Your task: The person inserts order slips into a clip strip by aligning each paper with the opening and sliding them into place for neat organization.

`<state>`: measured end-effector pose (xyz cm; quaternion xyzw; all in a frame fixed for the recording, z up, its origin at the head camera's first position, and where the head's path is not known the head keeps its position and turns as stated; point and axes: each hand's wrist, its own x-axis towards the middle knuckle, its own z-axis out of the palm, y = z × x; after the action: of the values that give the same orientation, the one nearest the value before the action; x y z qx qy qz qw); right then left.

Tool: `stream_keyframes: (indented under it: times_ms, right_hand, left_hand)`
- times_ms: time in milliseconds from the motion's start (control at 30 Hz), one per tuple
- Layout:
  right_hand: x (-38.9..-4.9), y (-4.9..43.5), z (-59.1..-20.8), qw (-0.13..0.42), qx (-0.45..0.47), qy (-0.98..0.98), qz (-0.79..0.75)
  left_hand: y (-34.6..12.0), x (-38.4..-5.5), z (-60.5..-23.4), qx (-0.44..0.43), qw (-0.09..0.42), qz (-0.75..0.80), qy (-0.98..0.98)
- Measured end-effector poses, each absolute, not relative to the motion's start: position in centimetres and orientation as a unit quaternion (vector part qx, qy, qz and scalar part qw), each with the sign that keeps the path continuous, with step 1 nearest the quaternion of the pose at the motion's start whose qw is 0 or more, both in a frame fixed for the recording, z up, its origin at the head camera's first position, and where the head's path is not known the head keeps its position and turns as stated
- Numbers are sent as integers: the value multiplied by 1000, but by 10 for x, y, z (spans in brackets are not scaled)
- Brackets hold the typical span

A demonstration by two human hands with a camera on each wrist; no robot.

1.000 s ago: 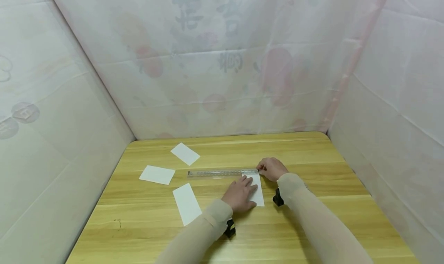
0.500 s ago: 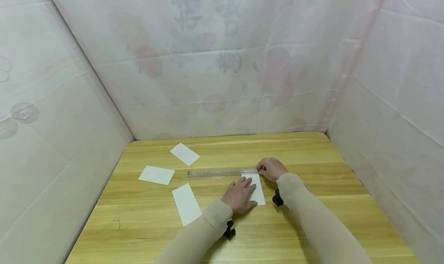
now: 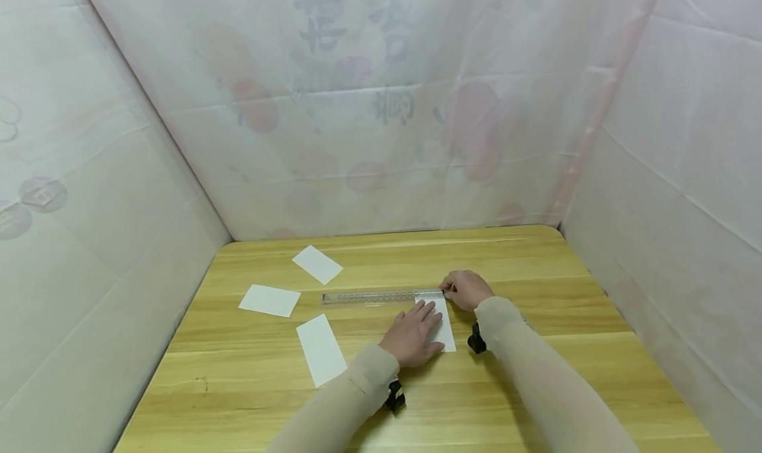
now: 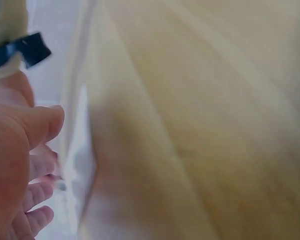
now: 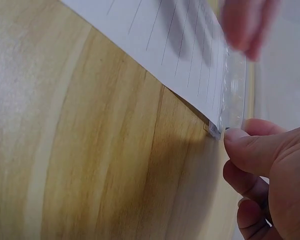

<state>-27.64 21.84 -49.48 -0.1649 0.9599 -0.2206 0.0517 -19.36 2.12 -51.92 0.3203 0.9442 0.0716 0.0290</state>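
Observation:
My left hand (image 3: 411, 334) lies with fingers spread on a white card (image 3: 443, 327), hiding its left part. The right wrist view shows ruled lines on this card (image 5: 190, 55). Across the card's far edge runs a clear plastic ruler (image 3: 369, 297), which stretches away to the left. At the ruler's right end, my right hand (image 3: 468, 289) pinches the tip between thumb and index finger. Up close, the thumb (image 5: 245, 147) sits right at the ruler's end (image 5: 233, 92), beside the card's corner. The left wrist view shows the left hand (image 4: 10, 155) from the thumb side.
Three more white cards lie on the left of the wooden table (image 3: 238, 373): one at the back (image 3: 317, 264), one farther left (image 3: 270, 300) and one nearer me (image 3: 321, 350), close to my left sleeve. Printed cloth walls (image 3: 369, 142) enclose the table's back and sides.
The card's near edge has shifted slightly away from me and to the right, along with the left thumb. My right hand has stayed at the ruler's end.

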Motion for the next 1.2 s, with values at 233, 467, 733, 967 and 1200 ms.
stream_keyframes:
  times_ms: [233, 467, 733, 967, 1200]
  right_hand:
    - [-275, 219, -496, 63, -157, 958, -232]
    - [-278, 220, -499, 66, -157, 957, -234]
    - [-281, 224, -502, 61, -164, 956, -237]
    - [-281, 227, -503, 59, -159, 958, -231]
    - [-281, 225, -503, 53, -165, 956, -238]
  left_hand:
    - [1, -178, -491, 340, 8, 98, 935]
    - [-56, -162, -484, 299, 16, 169, 939]
    - [-134, -148, -494, 200, 22, 221, 954]
    - [-170, -136, -504, 133, 1, 214, 968]
    - [-176, -127, -509, 106, -15, 193, 975]
